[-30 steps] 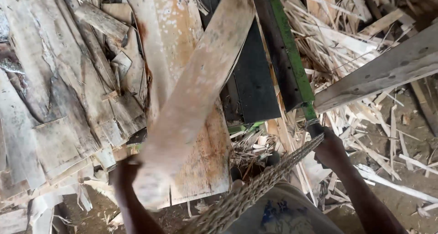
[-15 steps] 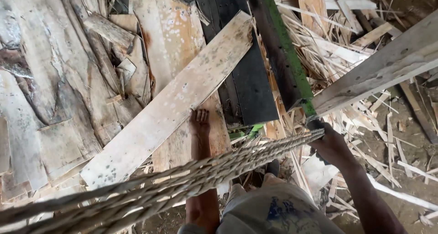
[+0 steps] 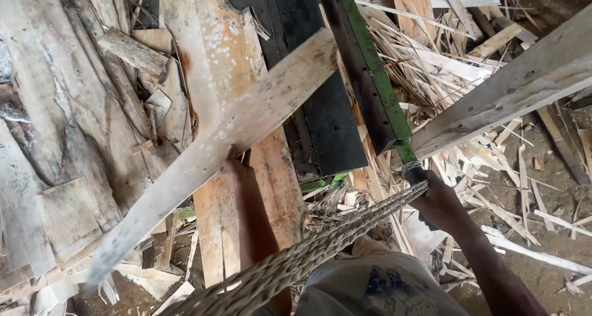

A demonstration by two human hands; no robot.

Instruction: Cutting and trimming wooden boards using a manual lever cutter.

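the left hand (image 3: 237, 168) grips a long pale plank (image 3: 216, 149). the right hand (image 3: 441, 202) has its fingers closed around a green handle (image 3: 404, 149).

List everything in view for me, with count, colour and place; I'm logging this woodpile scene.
plank: one, pale, lying diagonally across the pile, under the left hand
boards: many, grey and weathered, stacked at left
wide board: one, orange-brown, upright at centre
dark panel: one, black, centre top
green bar: one, green-edged, running down to the right hand
beam: one, grey, slanting at right
offcuts: many, pale, littering the ground at right
rope: several twisted strands, tan, from the right hand to bottom left
left hand: touching the plank's underside
right hand: closed on the bar's dark handle
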